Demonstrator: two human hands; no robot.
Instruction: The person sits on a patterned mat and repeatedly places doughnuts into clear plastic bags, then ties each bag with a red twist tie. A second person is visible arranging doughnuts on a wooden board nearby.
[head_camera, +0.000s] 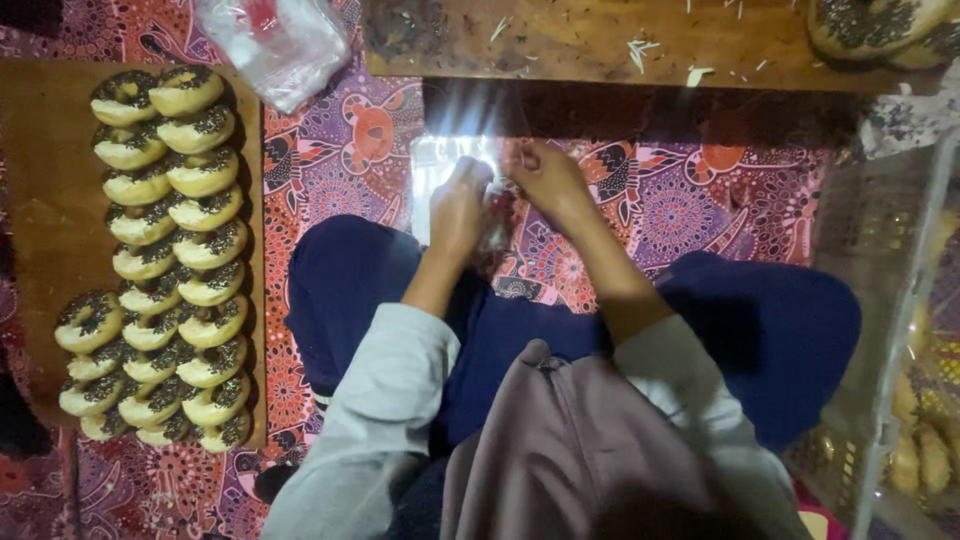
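Between your knees, both forearms reach forward and converge over the patterned floor cloth. Your left hand is turned knuckles-up, fingers curled downward and closed on a small clear plastic bag with something dark and reddish inside; what it is cannot be made out. Your right hand sits just beyond and beside the left, nearly touching it, wrist bent inward, fingers pinched on the upper part of the same bag. Both sleeves are pushed up, so your forearms are bare from the elbow down.

Directly under and ahead of your hands lies a flat stack of shiny clear plastic, catching a glare of light. Farther ahead of both hands runs a wooden board strewn with crumbs and pale shreds, and a couple of dark-sprinkled doughnuts rest at its end, well off to the right of your right hand. Well off to the left of your left hand, a wooden tray carries two long rows of chocolate-sprinkled doughnuts, packed touching one another. Ahead and left of the left hand lies a crumpled clear bag. Beyond your right knee stands a clear plastic container, its contents blurred.
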